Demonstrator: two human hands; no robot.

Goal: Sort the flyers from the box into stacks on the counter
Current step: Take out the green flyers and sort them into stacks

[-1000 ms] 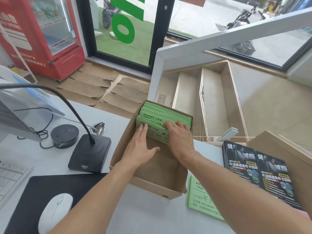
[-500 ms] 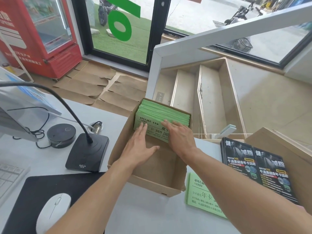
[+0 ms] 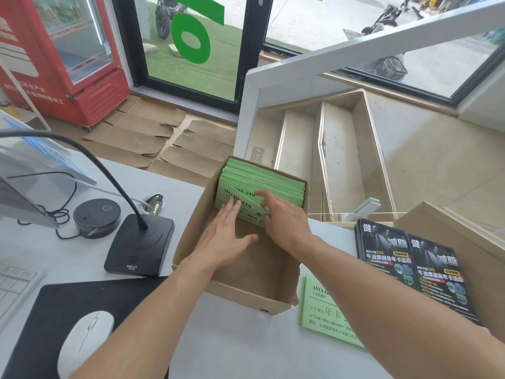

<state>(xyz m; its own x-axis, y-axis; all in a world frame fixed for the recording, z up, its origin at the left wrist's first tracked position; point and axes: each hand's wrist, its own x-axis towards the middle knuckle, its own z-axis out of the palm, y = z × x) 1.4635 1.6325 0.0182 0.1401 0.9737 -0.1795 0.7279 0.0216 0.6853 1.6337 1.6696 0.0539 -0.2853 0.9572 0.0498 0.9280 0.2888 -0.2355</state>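
— What changed in the head view since a moment ago?

— My right hand (image 3: pixel 284 217) has slid its fingers in behind the front green flyers (image 3: pixel 262 184), peeling a couple forward so a second "AVOCADO GYM" heading shows. My left hand (image 3: pixel 226 236) lies flat as before, fingers straight, pressing the front flyer.

— Is the right hand gripping?

— Yes, fingers curled over the flyers' top edge.

— And the containers?

— The cardboard box (image 3: pixel 246 299) on the counter (image 3: pixel 232 348) holds the flyers upright at its far end. One green flyer (image 3: pixel 317 310) lies just right of it, black flyers (image 3: pixel 410 266) beyond.
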